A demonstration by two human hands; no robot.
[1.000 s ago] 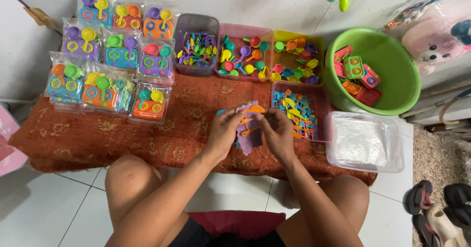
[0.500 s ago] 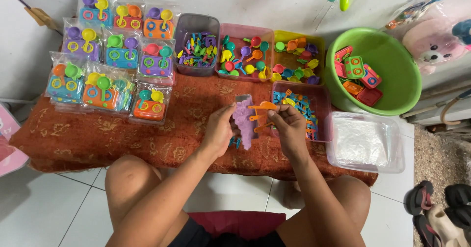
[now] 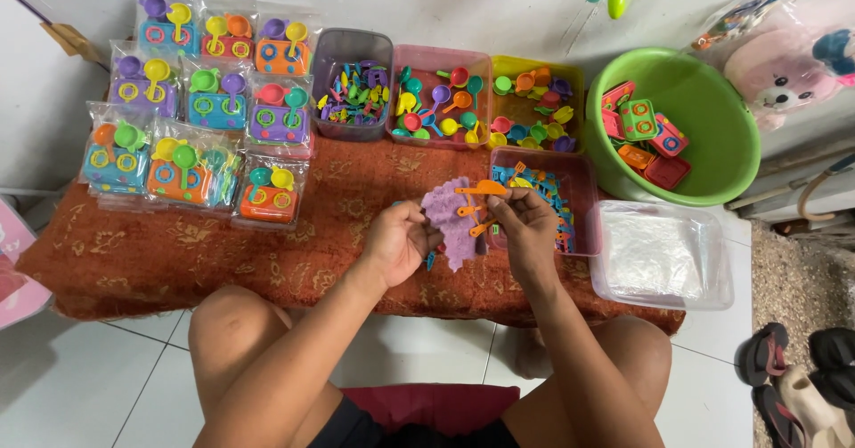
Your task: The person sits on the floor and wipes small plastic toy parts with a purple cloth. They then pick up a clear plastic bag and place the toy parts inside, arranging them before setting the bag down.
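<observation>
— What is seen at the left of the rust-red patterned cloth (image 3: 178,252)?

— Clear plastic packets of bright toy stoves (image 3: 191,114) are laid in rows; clear tubs of small coloured plastic utensils (image 3: 445,96) are lined up beyond, and a glossy green round basin (image 3: 712,136) is set at the right.

— And the hands?

— A crinkled purple plastic piece (image 3: 450,212) is pinched in the curled left hand (image 3: 401,239) above the cloth's front edge. Small orange plastic utensils (image 3: 479,190) are gripped against it by the closed fingers of the right hand (image 3: 530,225).
</observation>
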